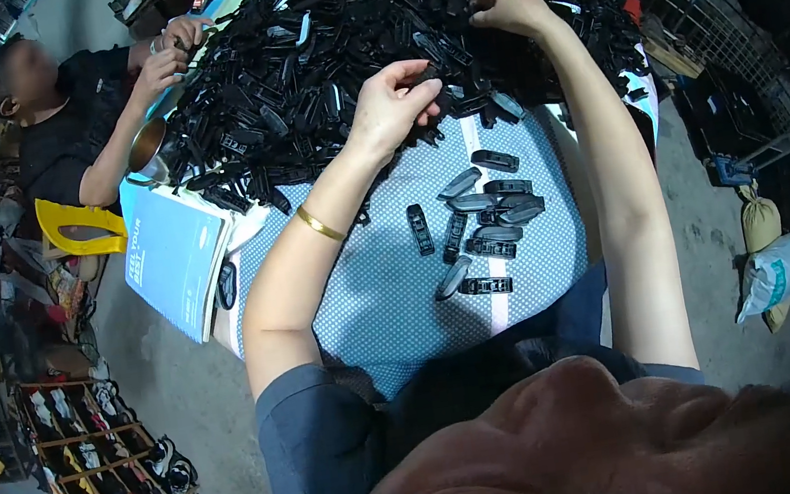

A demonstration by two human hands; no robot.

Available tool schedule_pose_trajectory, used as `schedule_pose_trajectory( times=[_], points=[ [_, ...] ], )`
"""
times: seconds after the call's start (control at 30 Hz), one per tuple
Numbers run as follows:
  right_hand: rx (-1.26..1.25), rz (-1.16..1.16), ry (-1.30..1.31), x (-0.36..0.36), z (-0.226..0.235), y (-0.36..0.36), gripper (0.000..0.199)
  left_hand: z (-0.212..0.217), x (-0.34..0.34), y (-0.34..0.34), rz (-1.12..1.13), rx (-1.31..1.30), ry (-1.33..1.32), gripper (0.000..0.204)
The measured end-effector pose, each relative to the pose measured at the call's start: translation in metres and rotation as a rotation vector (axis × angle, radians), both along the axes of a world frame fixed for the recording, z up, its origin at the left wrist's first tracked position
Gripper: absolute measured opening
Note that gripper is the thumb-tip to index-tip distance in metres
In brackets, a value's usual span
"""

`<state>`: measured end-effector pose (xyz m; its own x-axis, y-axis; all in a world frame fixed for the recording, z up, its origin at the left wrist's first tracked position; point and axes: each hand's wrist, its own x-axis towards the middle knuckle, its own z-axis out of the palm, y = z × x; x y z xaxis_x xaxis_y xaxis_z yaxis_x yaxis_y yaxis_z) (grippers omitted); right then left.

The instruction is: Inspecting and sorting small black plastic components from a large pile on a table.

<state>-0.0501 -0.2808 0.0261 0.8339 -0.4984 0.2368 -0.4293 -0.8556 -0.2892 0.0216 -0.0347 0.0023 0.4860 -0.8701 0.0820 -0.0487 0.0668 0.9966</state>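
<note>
A large heap of small black plastic parts (270,73), looking like clips or buckles, covers the far side of the table. At its near edge my left hand (391,111) is closed, thumb and fingers pinching a small black plastic piece (432,71). Farther right my right hand (511,8) reaches over the heap with bent fingers. Its fingertips are against dark parts, and what they hold cannot be made out. Between my arms, several black plastic clips (500,202) lie loose on a blue-grey patterned cloth (372,301).
Left of the cloth lie a blue booklet (176,257) and a yellow handled plastic piece (75,229); a metal cup (147,145) stands beside the heap. Another person (59,122) works at the left edge with both hands. A rack (101,455) and a white sack (773,275) are on the floor.
</note>
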Motion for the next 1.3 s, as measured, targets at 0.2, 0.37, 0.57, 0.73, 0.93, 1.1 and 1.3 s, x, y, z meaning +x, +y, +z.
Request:
schedule_pose_trajectory(
  times=[0.2,0.37,0.57,0.73,0.93,1.1,1.3],
  points=[
    [-0.267,-0.067,-0.479,0.033,0.003,0.005,0.045,0.005,-0.009,0.000,0.076,0.048,-0.237,0.032],
    [-0.417,-0.040,-0.274,0.059,-0.008,0.025,0.033,0.000,0.000,-0.003,0.085,0.068,-0.420,0.028],
    [-0.478,0.037,-0.559,0.034,-0.019,0.058,0.021,-0.005,0.014,-0.002,0.046,-0.032,-0.250,0.029],
    [-0.075,0.228,-0.610,-0.013,-0.018,0.091,0.031,-0.012,0.011,-0.008,-0.015,-0.124,-0.098,0.025],
    [0.719,0.479,-0.264,-0.054,-0.015,0.103,0.053,-0.003,-0.005,-0.001,-0.148,-0.050,0.050,0.025],
    [0.669,0.591,-0.278,-0.063,-0.022,0.098,0.046,0.006,0.010,0.004,-0.393,0.028,0.287,0.027],
    [0.189,0.587,-0.564,-0.056,-0.035,0.104,0.028,0.012,0.014,0.005,-0.456,0.024,0.534,0.023]
  ],
)
